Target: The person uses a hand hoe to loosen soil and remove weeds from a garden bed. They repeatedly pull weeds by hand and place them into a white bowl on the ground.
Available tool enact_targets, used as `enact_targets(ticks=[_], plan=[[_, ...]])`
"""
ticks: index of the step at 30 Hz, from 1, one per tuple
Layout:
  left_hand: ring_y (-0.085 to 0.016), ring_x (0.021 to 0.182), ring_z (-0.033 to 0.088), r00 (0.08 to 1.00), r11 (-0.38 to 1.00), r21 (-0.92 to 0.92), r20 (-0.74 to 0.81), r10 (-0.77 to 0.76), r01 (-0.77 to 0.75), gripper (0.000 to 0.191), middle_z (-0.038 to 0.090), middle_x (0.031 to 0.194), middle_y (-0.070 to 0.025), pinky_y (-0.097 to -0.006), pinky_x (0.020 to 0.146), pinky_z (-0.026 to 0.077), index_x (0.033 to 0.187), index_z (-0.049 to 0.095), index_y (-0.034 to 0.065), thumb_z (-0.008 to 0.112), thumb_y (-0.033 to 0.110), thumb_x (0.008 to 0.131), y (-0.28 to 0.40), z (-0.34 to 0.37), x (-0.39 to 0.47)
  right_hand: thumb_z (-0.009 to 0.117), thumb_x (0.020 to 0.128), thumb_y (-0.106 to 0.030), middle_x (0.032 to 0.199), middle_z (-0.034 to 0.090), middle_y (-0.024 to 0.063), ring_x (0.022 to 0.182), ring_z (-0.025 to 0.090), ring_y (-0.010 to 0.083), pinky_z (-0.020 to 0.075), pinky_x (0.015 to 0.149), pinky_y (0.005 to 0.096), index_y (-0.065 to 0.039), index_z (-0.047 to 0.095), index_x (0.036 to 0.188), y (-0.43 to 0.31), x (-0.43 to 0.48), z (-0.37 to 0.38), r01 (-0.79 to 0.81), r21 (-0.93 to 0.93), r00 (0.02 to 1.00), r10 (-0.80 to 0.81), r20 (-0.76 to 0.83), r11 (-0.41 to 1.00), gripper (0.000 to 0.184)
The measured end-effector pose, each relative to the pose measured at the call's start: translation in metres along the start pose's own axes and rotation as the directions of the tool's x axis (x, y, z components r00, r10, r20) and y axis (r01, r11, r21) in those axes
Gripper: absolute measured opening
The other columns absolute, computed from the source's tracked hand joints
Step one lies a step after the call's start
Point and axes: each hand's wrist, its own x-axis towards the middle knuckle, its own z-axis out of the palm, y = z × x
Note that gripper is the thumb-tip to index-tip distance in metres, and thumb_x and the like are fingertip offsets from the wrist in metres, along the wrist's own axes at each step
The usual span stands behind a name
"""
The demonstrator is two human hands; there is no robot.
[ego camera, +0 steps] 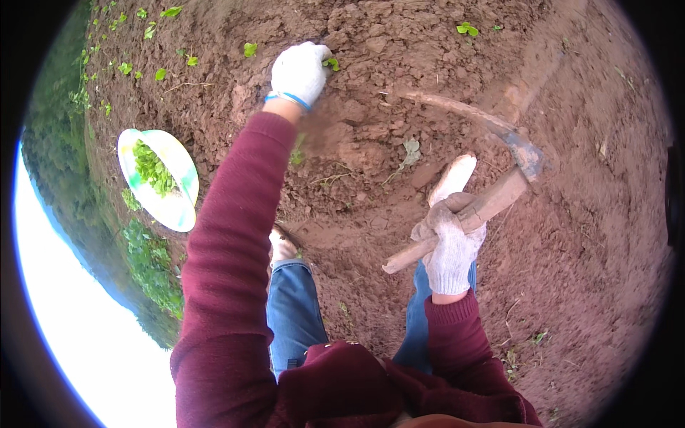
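Observation:
My left hand [299,72], in a white knit glove with a blue-edged cuff, reaches down to the loose brown soil. A small green seedling [332,64] shows right at its thumb side. The fingers are curled and mostly hidden, so their hold on the seedling cannot be made out. My gloved right hand [452,235] grips the short wooden handle [497,198] of a hand hoe, its palm side soiled. The hoe's curved, soil-coated metal head [527,152] points away and left, with its tip close above the ground.
A white and green basin [184,160] holding leafy seedlings [152,168] stands at left. Several seedlings [160,74] dot the soil beyond, and another [467,29] is at upper right. A wilted plant [411,154] lies between my hands. My feet [282,245] are just below.

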Motion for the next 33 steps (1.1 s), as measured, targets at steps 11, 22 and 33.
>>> enact_targets(ticks=[11, 22, 33], plan=[[-0.033, 0.092, 0.073, 0.926, 0.907, -0.339, -0.19, -0.326, 0.25, 0.048, 0.076, 0.098, -0.0149, -0.0394, 0.087, 0.057, 0.131, 0.062, 0.006, 0.067, 0.006, 0.083, 0.023, 0.011, -0.018, 0.071, 0.086, -0.012, 0.071, 0.054, 0.0029, 0.054, 0.054, 0.0155, 0.0519, 0.053, 0.0336, -0.006, 0.054, 0.102, 0.002, 0.001, 0.007, 0.032, -0.06, 0.999, -0.034, -0.025, 0.998, 0.024], [-0.036, 0.105, 0.067, 0.909, 0.988, 0.143, -0.402, 0.109, -0.055, 0.053, 0.072, 0.115, -0.017, -0.0495, 0.097, 0.049, 0.124, 0.068, 0.0192, 0.059, -0.003, 0.076, 0.047, 0.004, -0.014, 0.066, 0.088, -0.002, 0.077, 0.062, 0.0105, 0.06, 0.062, 0.0207, 0.0537, 0.054, 0.0334, 0.001, 0.056, 0.109, 0.007, 0.003, 0.0, 0.012, -0.035, 1.0, -0.013, -0.015, 0.999, 0.023], [-0.027, 0.108, 0.072, 0.999, 0.983, -0.185, 0.029, -0.013, 0.018, 0.049, 0.075, 0.116, -0.0141, -0.0371, 0.099, 0.057, 0.127, 0.063, 0.0063, 0.041, -0.012, 0.087, 0.027, -0.017, 0.019, 0.064, 0.088, 0.001, 0.074, 0.06, 0.01, 0.059, 0.06, 0.0204, 0.0542, 0.056, 0.0354, 0.001, 0.054, 0.112, -0.002, 0.001, 0.002, 0.013, -0.032, 1.0, -0.012, 0.017, 0.999, 0.026]])
